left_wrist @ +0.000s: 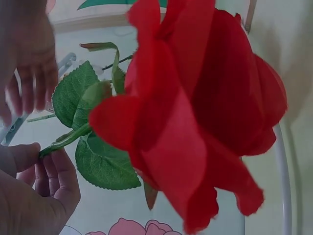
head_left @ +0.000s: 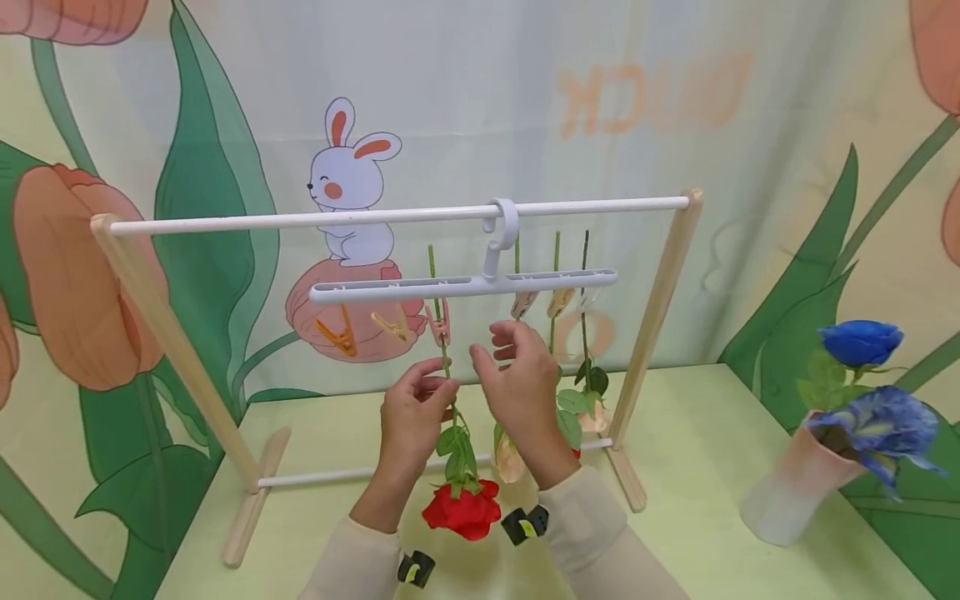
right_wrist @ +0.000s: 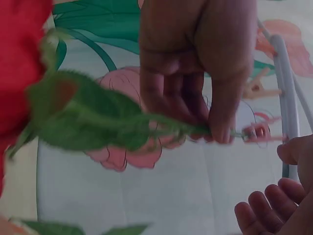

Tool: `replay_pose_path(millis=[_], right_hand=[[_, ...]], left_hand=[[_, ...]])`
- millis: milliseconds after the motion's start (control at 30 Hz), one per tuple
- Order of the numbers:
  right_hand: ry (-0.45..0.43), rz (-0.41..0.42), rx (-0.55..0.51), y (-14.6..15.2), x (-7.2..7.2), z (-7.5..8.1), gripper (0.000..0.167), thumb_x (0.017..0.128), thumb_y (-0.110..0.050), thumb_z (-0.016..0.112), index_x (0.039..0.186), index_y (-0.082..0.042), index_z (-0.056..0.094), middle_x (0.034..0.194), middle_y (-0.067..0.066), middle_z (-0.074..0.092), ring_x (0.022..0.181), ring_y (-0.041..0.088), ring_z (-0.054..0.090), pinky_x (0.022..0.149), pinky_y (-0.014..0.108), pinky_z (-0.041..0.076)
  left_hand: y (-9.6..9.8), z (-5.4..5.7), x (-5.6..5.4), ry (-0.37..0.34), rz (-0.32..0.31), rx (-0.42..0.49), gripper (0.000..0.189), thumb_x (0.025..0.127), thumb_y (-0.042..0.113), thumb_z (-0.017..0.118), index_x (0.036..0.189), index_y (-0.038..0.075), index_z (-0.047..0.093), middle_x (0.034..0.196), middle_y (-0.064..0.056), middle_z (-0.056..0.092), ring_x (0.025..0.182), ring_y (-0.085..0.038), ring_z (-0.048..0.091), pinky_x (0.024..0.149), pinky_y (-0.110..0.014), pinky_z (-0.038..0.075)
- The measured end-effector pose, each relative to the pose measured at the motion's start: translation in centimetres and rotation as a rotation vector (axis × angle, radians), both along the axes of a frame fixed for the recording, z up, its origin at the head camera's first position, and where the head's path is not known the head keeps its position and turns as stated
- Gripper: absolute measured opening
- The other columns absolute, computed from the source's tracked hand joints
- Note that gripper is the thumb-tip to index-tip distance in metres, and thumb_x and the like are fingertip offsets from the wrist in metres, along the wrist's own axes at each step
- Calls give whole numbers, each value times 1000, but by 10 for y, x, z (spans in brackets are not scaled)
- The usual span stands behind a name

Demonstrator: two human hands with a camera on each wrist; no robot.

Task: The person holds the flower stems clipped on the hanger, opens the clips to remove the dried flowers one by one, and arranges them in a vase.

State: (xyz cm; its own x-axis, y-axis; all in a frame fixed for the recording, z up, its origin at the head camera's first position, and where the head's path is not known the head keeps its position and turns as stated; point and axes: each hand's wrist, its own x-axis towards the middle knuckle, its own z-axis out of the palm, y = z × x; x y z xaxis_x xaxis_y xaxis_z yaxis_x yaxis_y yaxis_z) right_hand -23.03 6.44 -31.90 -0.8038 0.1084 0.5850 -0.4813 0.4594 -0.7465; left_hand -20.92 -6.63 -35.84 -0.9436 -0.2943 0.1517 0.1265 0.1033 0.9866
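Observation:
An artificial red rose [head_left: 463, 510] hangs head down, its leafy green stem running up through a pink clip [head_left: 439, 323] on a white hanger [head_left: 390, 289]. Just below that clip, my left hand [head_left: 412, 417] pinches the stem between thumb and fingers; the left wrist view shows this pinch beside the large red bloom [left_wrist: 186, 112]. My right hand [head_left: 521, 387] is held to the right of the stem, fingers loosely bent and nothing in them. In the right wrist view, its thumb and fingers [right_wrist: 261, 208] are spread apart near the pink clip.
The hanger hooks over the white rail of a wooden rack [head_left: 656, 317]. Orange [head_left: 337, 333] and yellow [head_left: 392, 323] clips dangle bare at left. Several flowers hang from clips at right, including a pale one [head_left: 510, 460]. A vase [head_left: 798, 483] with blue flowers stands far right.

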Motion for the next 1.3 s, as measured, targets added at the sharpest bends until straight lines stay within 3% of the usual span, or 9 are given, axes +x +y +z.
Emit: replay_pose_path(millis=[233,433,600,967,1133,1300], right_hand=[[70,-20,-4,-42,-9,14,35,86,-27,82,109,-5,68,99,10,72,87,22,70,75,39,57],[107,-76,-44,-61,-10,17,28,84,-25,83,101,-7,68,92,6,71,81,19,72,74,36,56],[121,-124,-39,-65,-10,17,27,85,-24,82,101,-7,68,92,6,70,79,19,73,75,38,57],[172,-192,-13,-67,-10,14,18,90,-22,76,98,-8,69,90,6,69,76,16,74,73,35,60],[204,-191,-37,-68,-9,14,13,92,-19,72,95,-7,68,88,6,69,74,16,73,70,31,60],[164,-159,-44,-69,-8,14,22,89,-24,77,100,-8,67,92,5,69,76,15,73,71,32,59]], left_hand=[[3,-2,0,-12,27,-33,29,96,11,68,124,11,72,103,-16,75,83,-19,71,71,-34,63],[0,-3,3,-15,63,-86,30,96,9,66,126,9,71,105,-17,76,82,-17,72,74,-35,63],[-2,-3,3,-16,67,-128,30,96,11,67,125,11,72,103,-16,76,81,-16,71,72,-30,63],[0,-1,4,-29,71,-168,32,95,10,67,127,14,72,103,-14,76,86,-20,70,73,-31,63],[1,-4,4,-49,66,-175,30,96,11,67,125,15,73,102,-12,75,87,-22,69,72,-31,63],[1,-10,6,-70,50,-208,23,95,10,65,116,13,75,100,-12,76,86,-22,69,72,-32,62]])
